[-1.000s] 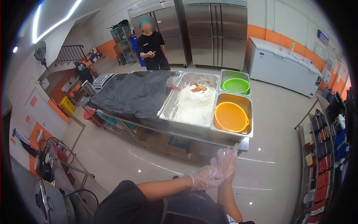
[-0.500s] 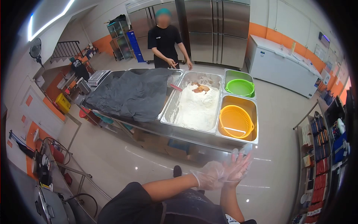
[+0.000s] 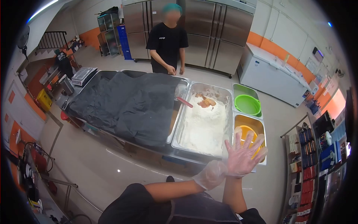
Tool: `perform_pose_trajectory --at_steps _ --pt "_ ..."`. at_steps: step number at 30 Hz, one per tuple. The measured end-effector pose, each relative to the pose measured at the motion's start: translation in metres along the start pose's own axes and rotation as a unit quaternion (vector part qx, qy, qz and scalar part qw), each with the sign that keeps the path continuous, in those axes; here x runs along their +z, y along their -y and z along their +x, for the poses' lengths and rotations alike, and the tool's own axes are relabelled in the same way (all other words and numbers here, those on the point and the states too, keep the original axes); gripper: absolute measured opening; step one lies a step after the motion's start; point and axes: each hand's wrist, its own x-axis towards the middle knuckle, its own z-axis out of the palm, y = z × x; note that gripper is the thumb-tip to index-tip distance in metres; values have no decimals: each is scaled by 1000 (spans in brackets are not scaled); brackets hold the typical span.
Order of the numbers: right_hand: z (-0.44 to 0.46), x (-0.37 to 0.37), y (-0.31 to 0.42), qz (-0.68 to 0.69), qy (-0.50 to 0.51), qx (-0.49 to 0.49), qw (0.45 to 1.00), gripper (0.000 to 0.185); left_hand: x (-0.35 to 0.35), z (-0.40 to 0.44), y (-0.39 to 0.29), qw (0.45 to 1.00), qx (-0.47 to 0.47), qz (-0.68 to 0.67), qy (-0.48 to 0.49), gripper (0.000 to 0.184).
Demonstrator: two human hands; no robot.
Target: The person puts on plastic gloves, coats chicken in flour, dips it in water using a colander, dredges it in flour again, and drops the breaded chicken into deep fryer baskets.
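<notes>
A clear plastic glove covers each of my hands. My right hand (image 3: 244, 154) is raised with its fingers spread wide, in front of the yellow basket (image 3: 243, 131). At its wrist, my left hand (image 3: 211, 174) closes on the cuff of the right glove; its fingertips are partly hidden. Beyond them is a metal pan of white flour (image 3: 203, 128), with orange-brown pieces (image 3: 206, 102) lying on the flour at the far end. A red-handled utensil (image 3: 185, 102) rests across that pan's left rim.
A dark sheet (image 3: 130, 104) covers the pans to the left. A green basket (image 3: 247, 105) sits in a pan at the right. Across the table stands a co-worker (image 3: 167, 46). A chest freezer (image 3: 274, 76) and a loaded shelf rack (image 3: 307, 160) are on the right.
My right hand has risen and its fingers have spread, while my left hand stays at its wrist. The view has moved nearer the table. The co-worker's hands have drawn in.
</notes>
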Motion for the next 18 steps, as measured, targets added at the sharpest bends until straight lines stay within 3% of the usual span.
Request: perform_pose_trajectory --at_steps 2,4,6,8,12,13,16,18 --pt "9 19 -29 -76 -20 -54 995 97 -24 -2 20 998 54 -4 -31 6" --pt "14 6 -55 -121 5 -51 991 100 -45 1 44 994 92 -24 -47 21" --pt "11 -7 -69 -165 6 -43 985 102 -60 12 50 982 158 6 -103 25" --pt "18 -8 -74 -203 -8 -35 979 97 -59 18 55 991 52 -120 1 25" --pt "43 7 -77 -230 -43 -9 972 84 -41 16 62 980 1 -98 172 16" --pt "49 8 -81 -228 -50 5 972 82 -46 19 65 975 -50 -155 151 11" --pt "72 -9 -103 -275 -37 55 959 82 -54 34 87 988 -5 -133 73 9" --pt "112 -35 -124 -291 -146 139 935 80 -71 41 101 981 -132 -86 110 13"
